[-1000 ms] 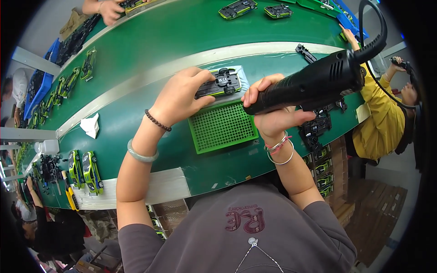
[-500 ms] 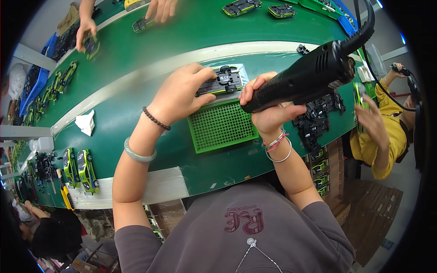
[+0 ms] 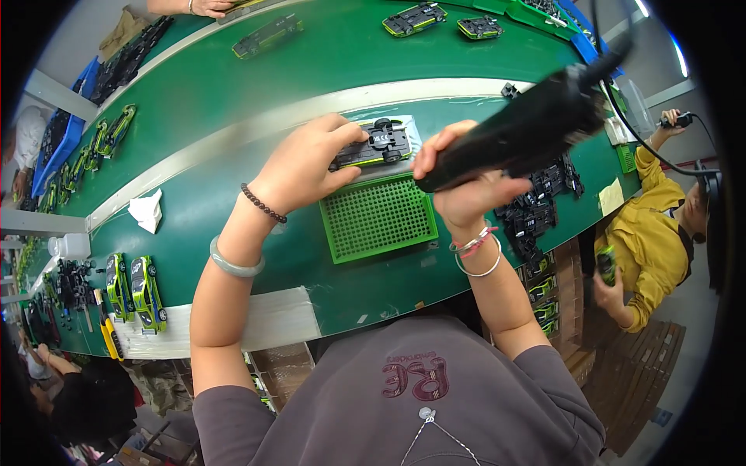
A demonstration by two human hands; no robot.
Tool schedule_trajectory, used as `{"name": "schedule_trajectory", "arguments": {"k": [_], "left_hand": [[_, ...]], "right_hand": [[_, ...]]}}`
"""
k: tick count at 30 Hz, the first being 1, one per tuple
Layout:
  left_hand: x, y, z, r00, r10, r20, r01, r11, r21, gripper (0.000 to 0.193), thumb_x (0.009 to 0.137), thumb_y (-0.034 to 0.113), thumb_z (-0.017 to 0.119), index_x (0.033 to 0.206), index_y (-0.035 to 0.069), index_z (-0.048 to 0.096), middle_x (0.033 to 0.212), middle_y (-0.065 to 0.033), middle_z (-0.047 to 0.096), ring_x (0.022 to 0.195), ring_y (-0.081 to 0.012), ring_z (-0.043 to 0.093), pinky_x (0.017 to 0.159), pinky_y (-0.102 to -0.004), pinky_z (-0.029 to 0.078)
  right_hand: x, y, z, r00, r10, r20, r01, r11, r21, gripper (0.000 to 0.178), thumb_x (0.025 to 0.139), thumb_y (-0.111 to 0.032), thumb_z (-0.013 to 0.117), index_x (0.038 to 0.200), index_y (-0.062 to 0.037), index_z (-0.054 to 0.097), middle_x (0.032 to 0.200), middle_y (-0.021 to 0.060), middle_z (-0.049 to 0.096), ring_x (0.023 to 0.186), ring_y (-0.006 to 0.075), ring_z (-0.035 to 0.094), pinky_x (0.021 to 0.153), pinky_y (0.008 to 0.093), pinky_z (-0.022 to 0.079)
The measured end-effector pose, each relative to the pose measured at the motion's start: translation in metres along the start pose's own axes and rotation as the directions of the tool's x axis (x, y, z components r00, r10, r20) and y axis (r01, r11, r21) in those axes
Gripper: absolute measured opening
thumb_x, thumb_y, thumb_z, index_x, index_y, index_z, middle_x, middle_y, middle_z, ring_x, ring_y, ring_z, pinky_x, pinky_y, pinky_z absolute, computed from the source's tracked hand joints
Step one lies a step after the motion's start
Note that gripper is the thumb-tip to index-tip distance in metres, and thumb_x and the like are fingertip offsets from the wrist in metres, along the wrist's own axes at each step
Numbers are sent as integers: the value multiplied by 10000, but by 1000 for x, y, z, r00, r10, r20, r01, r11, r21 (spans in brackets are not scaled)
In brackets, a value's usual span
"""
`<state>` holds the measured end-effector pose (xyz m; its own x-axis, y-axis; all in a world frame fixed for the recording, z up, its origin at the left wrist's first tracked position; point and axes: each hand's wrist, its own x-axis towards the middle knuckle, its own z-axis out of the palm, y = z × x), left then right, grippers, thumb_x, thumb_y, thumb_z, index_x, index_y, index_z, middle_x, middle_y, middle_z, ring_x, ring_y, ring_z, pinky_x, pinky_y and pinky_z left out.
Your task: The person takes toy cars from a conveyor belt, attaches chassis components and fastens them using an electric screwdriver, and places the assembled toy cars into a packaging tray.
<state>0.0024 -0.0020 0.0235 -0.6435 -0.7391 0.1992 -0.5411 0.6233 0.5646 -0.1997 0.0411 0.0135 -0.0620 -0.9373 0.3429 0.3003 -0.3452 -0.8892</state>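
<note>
My left hand grips the rear part of an upturned toy car, with its black underside and wheels facing up. The car lies on a pale pad just beyond a green perforated basket. In my right hand is a black electric screwdriver, its thick body slanting up to the right with a cable at the far end. Its tip end points toward the car's front but stays apart from it, and the bit itself does not show. The fingers are wrapped round the tool, thumb stretched to the right.
Black chassis parts are heaped right of the basket. Two green toy cars stand at left beside a yellow-handled cutter. A white tissue lies farther in. Upturned cars sit on the far green belt. A co-worker in yellow is at right.
The screwdriver has shifted slightly and blurs; my left hand stays on the car. Across the belt, another person's hands have drawn back. The co-worker at right has lowered a toy car.
</note>
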Motion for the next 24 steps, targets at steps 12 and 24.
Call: {"name": "schedule_trajectory", "arguments": {"k": [12,24], "left_hand": [[0,2,0,1000,19,2,-19,999,29,386,721,103,695,1074,40,553,1035,-133,541,957,-319,548,821,-372,467],[0,3,-1,999,45,-5,-44,997,66,385,710,102,704,1059,39,556,1035,-130,543,962,-321,544,824,-379,463]], "right_hand": [[57,-12,11,984,-179,-20,178,983,-40,1026,532,-958,208,820,-11,477,575,118,512,498,218,514,476,312,449],[69,11,12,997,-76,6,76,988,-133,922,624,-915,195,753,-45,474,541,74,482,462,183,487,458,289,419]]}}
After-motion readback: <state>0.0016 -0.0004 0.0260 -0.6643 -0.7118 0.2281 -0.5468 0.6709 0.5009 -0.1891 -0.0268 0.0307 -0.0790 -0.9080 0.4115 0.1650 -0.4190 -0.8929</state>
